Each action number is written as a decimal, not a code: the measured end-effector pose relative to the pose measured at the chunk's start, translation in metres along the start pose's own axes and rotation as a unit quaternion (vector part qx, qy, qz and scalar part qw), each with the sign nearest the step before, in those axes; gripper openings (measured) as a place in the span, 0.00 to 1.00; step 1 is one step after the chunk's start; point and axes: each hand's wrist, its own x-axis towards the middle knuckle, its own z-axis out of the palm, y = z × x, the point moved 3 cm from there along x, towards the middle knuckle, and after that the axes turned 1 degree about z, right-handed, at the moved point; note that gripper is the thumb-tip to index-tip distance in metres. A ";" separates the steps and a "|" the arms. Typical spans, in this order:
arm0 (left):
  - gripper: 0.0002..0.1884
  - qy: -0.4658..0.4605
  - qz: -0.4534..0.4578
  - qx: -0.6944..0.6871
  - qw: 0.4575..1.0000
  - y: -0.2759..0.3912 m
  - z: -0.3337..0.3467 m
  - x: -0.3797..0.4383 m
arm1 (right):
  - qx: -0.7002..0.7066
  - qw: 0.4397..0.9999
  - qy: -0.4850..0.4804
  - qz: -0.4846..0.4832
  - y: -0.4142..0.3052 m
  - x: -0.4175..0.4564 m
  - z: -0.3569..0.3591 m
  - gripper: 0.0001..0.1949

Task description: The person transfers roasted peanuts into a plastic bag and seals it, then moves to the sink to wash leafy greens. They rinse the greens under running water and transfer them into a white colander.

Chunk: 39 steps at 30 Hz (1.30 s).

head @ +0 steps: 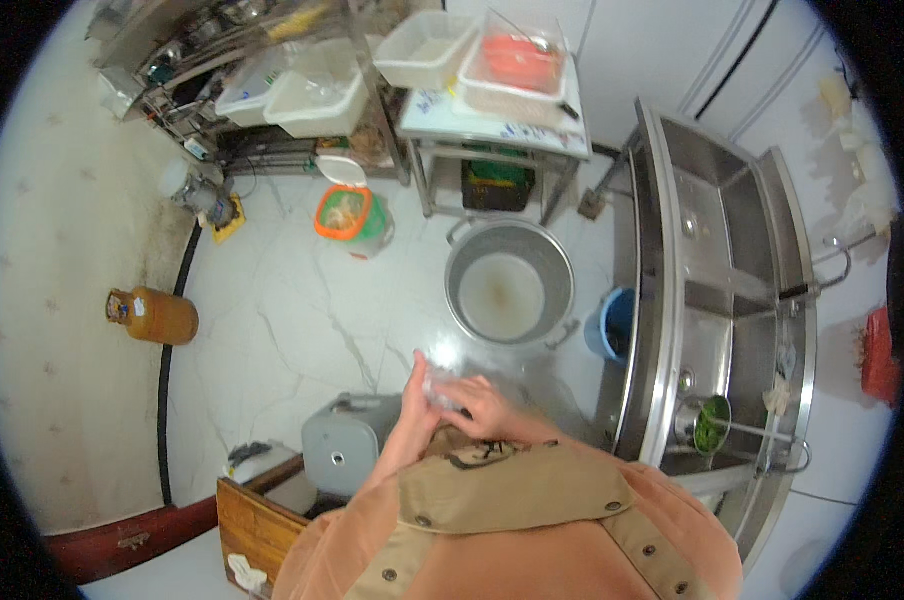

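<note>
My left hand (416, 407) and my right hand (483, 409) are close together in front of the apron (512, 487). Between them is a small piece of clear, crinkled plastic (438, 384), perhaps a bag; blur hides its exact shape. The left thumb points up beside it, while the right fingers lie across it. Beyond my hands a large metal pot (500, 296) stands on the floor, with a little cloudy liquid at its bottom. A grey plastic container (347, 450) sits just left of my left forearm.
A steel double sink (703, 247) runs along the right, holding a metal bowl of greens (711, 426). Beside it is a blue bucket (608, 326). Farther off are an orange-rimmed bin (344, 214) and a small table (429, 112) bearing baskets. A gas cylinder (163, 315) lies left.
</note>
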 end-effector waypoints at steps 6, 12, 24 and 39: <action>0.26 0.034 0.015 -0.001 0.999 0.103 -0.033 0.016 | -0.067 0.996 0.034 -0.051 -0.004 0.107 0.039 0.22; 0.37 -0.061 0.077 0.010 0.995 0.190 -0.044 0.020 | -0.093 0.993 -0.067 0.010 0.019 0.221 0.088 0.18; 0.29 0.070 0.129 0.057 0.987 0.363 -0.134 0.089 | 0.034 0.975 0.067 0.208 0.193 0.467 0.107 0.15; 0.23 0.227 0.006 0.426 0.876 0.465 -0.283 0.152 | -0.112 0.959 0.061 0.252 0.359 0.752 0.162 0.23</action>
